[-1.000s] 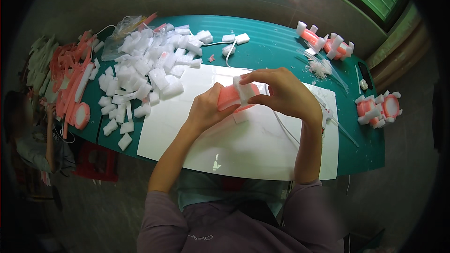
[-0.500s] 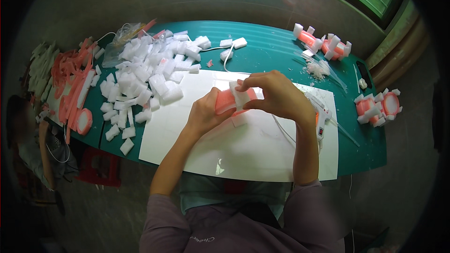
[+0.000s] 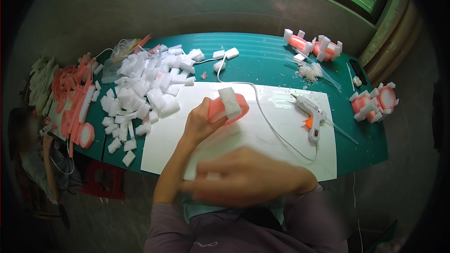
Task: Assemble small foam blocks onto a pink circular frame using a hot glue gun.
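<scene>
My left hand [image 3: 200, 122] is closed around a pink foam ring [image 3: 241, 103] above the white board. A white foam block [image 3: 229, 102] sits across the ring's outer side, standing up past its edge. My right hand [image 3: 239, 175] is in front of my body, over the board's near edge, and smeared by motion. A small pale patch shows among its fingers, too blurred to name. To the right on the board lies a white glue gun [image 3: 309, 115] with an orange trigger, apart from both hands.
A heap of white foam blocks [image 3: 140, 79] covers the table's left part. Pink foam strips [image 3: 70, 98] lie beyond it. Pink rings with white blocks [image 3: 326, 48] stand at the back right, others [image 3: 375, 103] at the right. A person [image 3: 37, 154] sits at far left.
My right hand has left the foam block and moved down toward my body. The block stays on the ring in my left hand. The glue gun now shows fully.
</scene>
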{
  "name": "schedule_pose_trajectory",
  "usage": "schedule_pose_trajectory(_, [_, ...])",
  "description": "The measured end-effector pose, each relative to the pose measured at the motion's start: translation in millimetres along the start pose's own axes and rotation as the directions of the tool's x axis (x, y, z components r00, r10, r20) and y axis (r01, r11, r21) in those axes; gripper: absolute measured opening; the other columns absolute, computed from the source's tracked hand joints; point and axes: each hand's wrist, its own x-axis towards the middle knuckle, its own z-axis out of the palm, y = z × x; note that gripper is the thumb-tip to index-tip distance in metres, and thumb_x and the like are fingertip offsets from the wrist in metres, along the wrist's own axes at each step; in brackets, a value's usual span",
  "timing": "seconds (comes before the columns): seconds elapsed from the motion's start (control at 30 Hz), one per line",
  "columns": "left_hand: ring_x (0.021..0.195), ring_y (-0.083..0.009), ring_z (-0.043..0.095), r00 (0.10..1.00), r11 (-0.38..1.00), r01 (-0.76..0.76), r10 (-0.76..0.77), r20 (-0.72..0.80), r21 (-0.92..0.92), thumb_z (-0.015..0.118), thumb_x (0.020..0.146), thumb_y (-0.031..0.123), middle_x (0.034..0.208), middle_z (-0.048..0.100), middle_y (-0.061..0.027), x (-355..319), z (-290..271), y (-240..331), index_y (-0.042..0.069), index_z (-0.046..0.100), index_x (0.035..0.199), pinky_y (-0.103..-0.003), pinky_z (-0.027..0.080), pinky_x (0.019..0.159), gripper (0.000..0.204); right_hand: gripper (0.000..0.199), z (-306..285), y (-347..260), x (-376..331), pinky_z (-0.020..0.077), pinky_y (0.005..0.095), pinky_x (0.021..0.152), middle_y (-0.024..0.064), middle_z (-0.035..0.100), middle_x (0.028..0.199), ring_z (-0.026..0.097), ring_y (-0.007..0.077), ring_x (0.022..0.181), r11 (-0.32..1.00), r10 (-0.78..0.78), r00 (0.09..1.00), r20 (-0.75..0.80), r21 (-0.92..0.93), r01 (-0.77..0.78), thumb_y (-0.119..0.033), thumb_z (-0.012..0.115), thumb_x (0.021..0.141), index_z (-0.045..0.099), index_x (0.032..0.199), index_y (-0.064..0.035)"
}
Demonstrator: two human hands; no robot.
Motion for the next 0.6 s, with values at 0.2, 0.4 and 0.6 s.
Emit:
schedule_pose_trajectory(0.2, [0.065,-0.0327,0.059,1.0,1.0,0.0,0.0,0.017,-0.021,0.073,0.063,0.022,0.071,0.058,-0.0172,1.4,3.8,0.0,0.002,0.042,0.081,-0.037,0.047,0.055,0.041,0.024,93.9,-46.3,-15.7,0.0439,0.0382,0.049,0.0141,0.052,0.073,0.054,0.0316,0.059,0.843,-0.286,0.901,0.327,0.533,0.075,-0.016,0.051,0.076,0.046,0.095,-0.0018])
schedule_pose_trajectory(0.4, [0.065,-0.0325,0.059,1.0,1.0,-0.001,0.001,0.005,-0.019,0.073,0.063,0.022,0.071,0.058,-0.0169,2.4,1.4,1.8,0.002,0.044,0.081,-0.036,0.047,0.055,0.04,0.019,93.1,-65.2,-19.0,0.0423,0.0406,0.05,0.0161,0.057,0.072,0.054,0.0354,0.062,0.777,-0.264,0.861,0.435,0.625,-0.078,-0.02,0.048,0.083,0.046,0.094,-0.0048])
schedule_pose_trajectory(0.6, [0.064,-0.0325,0.059,1.0,1.0,-0.008,0.008,0.02,-0.009,0.073,0.063,0.021,0.071,0.058,-0.0169,3.1,2.8,1.8,0.001,0.043,0.081,-0.036,0.047,0.055,0.04,0.018,74.8,-51.1,-11.5,0.0433,0.0385,0.057,0.0159,0.057,0.078,0.055,0.0326,0.068,0.725,-0.426,0.77,0.476,0.688,-0.024,-0.016,0.049,0.083,0.051,0.09,0.0003])
